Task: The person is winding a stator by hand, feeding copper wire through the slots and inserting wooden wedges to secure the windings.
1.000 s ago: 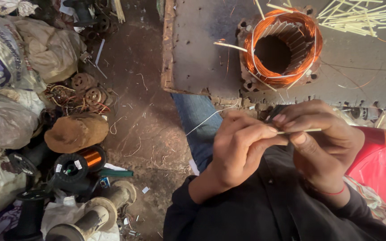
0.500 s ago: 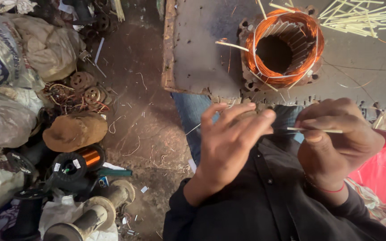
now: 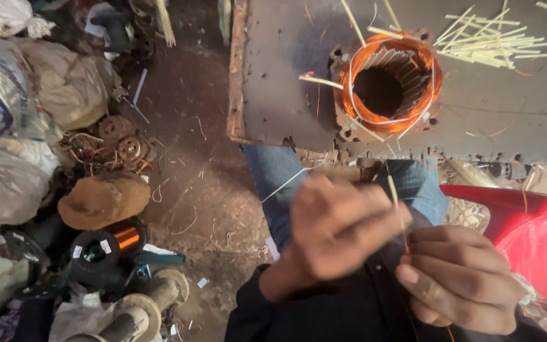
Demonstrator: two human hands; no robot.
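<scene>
Right hand [image 3: 460, 285]: fingers closed, pinching a thin pale stick [image 3: 396, 206] held upright.
Left hand [image 3: 340, 228]: blurred, fingers partly curled beside the stick; grip indeterminate.
Bench [image 3: 286, 76]: carries copper-wound stator [image 3: 389, 85].

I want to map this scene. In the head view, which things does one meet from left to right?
Grey sacks → brown cap → copper wire spool → left hand → copper-wound stator → right hand → pale sticks → red plastic chair.
</scene>
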